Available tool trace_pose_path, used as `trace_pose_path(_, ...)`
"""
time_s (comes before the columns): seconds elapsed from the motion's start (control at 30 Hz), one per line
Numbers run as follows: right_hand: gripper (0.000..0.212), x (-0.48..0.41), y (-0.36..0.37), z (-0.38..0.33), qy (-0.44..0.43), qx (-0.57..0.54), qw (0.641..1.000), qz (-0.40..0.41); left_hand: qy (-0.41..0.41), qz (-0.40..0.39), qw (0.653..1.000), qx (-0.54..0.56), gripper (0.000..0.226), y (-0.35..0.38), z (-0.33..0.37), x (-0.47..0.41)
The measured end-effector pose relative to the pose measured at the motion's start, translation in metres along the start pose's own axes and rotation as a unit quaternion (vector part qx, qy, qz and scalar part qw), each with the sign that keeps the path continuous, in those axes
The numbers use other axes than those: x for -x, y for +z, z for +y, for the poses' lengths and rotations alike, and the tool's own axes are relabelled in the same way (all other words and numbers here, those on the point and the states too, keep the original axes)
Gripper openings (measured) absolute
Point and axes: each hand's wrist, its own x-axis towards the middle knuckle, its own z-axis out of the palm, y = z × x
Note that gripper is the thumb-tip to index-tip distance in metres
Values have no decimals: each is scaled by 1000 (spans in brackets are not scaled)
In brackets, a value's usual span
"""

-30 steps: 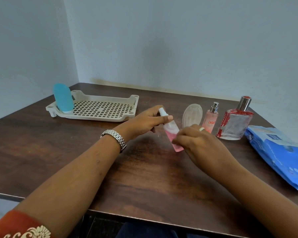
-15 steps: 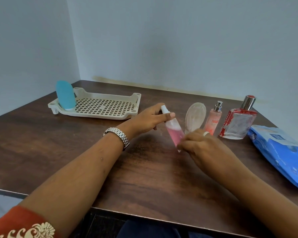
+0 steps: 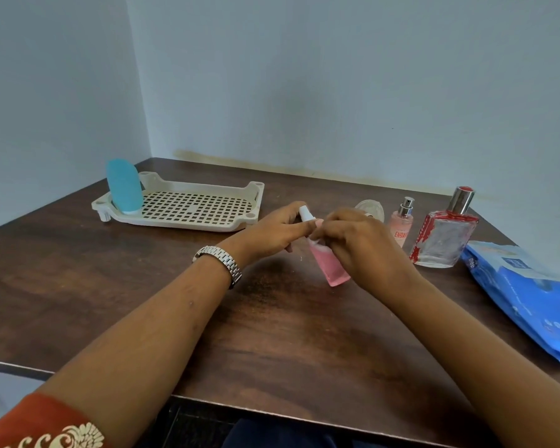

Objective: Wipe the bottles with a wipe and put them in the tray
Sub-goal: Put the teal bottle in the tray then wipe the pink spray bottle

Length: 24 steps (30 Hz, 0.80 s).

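slippage looms: left hand (image 3: 272,235) pinches only the cap of the tilted pink bottle (image 3: 332,271); right hand (image 3: 366,250), fingers curled round its neck, could tug it free.

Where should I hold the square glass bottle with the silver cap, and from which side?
Grip the square glass bottle by its flat body, thumb on the near face, fingers behind, likely from the front and above. The silver cap is narrow and may pull off; the labelled pink spray bottle stands close on its left.
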Motion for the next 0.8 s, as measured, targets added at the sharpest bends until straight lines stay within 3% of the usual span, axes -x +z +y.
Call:
trace_pose_path(0.4,23,58,-11,3,8,17,997,-69,-3,1,1000,4,19,2,3,0)
trace_pose_path(0.8,15,2,5,6,70,-74,993,59,-9,-2,1000,0,17,1,2,1)
